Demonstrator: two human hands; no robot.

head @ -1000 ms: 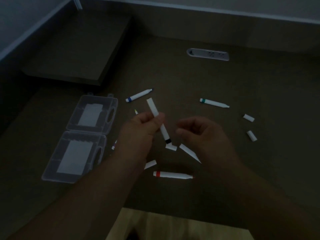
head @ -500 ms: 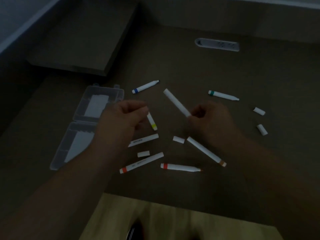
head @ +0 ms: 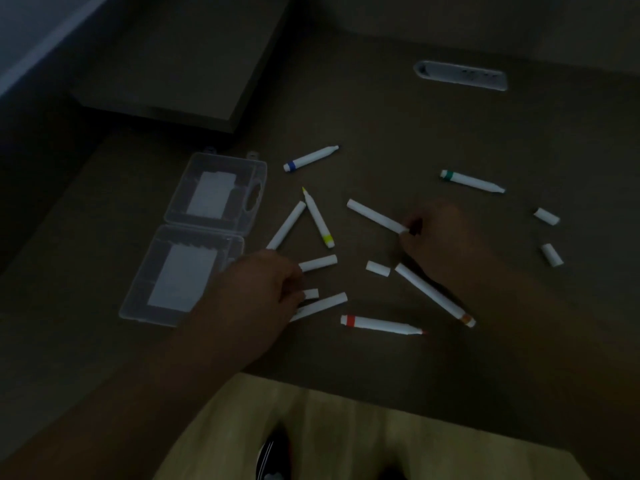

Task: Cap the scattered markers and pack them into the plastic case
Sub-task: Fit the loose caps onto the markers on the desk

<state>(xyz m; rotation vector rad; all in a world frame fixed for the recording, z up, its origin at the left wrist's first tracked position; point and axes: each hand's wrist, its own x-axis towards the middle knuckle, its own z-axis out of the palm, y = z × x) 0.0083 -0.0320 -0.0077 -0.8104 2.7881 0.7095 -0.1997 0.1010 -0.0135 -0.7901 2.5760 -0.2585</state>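
1. Our left hand (head: 258, 294) has moved down to the table (head: 381, 109) and now reaches over a small white cap (head: 310, 294); we cannot tell if its fingers hold it.
2. Our right hand (head: 440, 237) still pinches the white marker (head: 376, 215), now lower, near the table.
3. The yellow marker (head: 318, 219) lies uncovered.
4. The plastic case (head: 194, 237) sits open at the left.

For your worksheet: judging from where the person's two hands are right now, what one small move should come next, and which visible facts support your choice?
Probably the left hand should pinch up the loose cap at its fingertips. The right hand already holds a black-tipped marker, apparently uncapped, and the open plastic case holds no markers yet, so capping likely comes first.
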